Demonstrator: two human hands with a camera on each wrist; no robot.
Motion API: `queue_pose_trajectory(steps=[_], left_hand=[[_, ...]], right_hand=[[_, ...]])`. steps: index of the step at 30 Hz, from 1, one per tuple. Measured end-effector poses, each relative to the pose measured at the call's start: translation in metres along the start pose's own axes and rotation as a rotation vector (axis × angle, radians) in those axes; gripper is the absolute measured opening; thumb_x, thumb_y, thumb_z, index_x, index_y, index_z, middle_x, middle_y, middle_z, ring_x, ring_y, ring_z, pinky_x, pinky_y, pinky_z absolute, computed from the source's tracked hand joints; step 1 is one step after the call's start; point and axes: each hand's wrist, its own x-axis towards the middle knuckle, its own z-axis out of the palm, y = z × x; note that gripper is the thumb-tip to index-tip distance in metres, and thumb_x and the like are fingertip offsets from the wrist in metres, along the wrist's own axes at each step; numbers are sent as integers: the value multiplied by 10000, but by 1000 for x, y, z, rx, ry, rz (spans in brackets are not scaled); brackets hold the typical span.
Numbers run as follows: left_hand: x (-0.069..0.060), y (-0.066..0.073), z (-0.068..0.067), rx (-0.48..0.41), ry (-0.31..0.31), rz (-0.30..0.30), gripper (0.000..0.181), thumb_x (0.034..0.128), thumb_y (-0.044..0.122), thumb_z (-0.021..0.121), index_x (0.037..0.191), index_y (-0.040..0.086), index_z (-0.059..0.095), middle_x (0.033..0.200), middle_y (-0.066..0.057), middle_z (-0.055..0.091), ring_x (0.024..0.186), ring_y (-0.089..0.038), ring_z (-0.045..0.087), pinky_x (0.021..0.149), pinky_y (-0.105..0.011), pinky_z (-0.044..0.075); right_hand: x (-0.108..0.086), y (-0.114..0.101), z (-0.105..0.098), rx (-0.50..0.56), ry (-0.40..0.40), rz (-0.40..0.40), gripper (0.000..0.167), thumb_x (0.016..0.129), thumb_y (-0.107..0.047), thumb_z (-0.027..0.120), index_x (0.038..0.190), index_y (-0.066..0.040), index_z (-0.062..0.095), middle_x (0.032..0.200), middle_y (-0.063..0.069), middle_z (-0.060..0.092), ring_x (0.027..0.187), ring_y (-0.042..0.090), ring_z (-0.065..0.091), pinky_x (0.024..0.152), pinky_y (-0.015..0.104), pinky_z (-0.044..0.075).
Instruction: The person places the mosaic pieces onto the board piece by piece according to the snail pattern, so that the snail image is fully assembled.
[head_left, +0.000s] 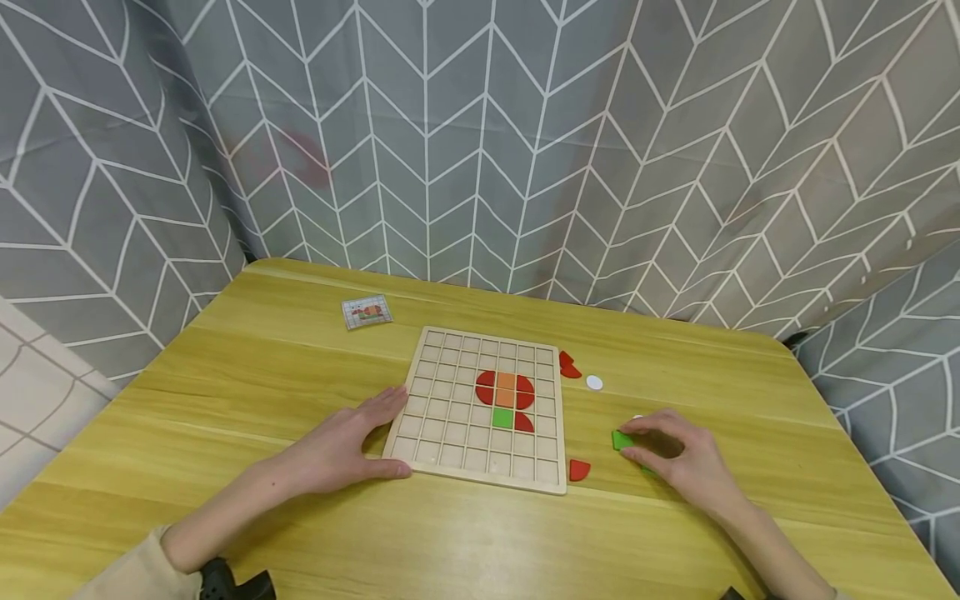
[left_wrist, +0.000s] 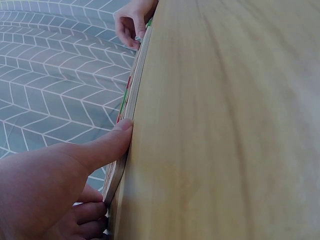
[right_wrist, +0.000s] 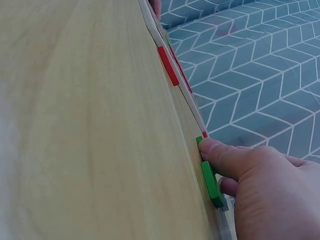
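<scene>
Pinched Here, Braced There

The right hand (head_left: 681,452) pinches a green tile (head_left: 621,441) right of the gridded board (head_left: 453,410); the left hand (head_left: 341,447) — thumb spread from fingers — touches the board's near-left corner, seemingly steadying it. Red pieces (head_left: 579,470) lie off its right edge, likely for easy reach; a picture card (head_left: 367,312) lies beyond.

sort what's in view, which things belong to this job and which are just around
Part of the job:
grid board, touched by the left hand
green piece pinched in the right hand
red pieces, orange pieces and green square on the board
probably the loose red pieces, white disc and picture card

Just around:
curtain
table
black wrist device
</scene>
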Motion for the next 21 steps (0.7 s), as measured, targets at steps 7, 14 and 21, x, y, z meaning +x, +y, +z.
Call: queue_pose_trajectory(steps=[7,14,21], left_hand=[[0,1,-1,-3,1,2,1014,809,632,719,1543,34,354,1600,-178,334,1452,-395,345,1129,-579,348],[0,1,-1,6,9,5,1014,810,637,716,1537,26,363,1593,-188,343,1450,-400,347,1124,-581,354],[1,0,1,2,13,8,1013,806,639,719,1531,23,372,1592,-186,346,1455,-394,342,1132,-577,345]], right_hand=[[7,-16,6,-21,65,70,360,719,-66,891,1020,-217,765,946,-93,717,888,60,624,837,99,457],[33,-47,36,55,95,78,306,758,-138,880,1026,-240,774,903,-56,701,885,139,612,844,170,450],[53,-68,68,102,65,45,266,781,-150,865,1017,-219,764,930,-88,717,886,156,624,864,271,482]])
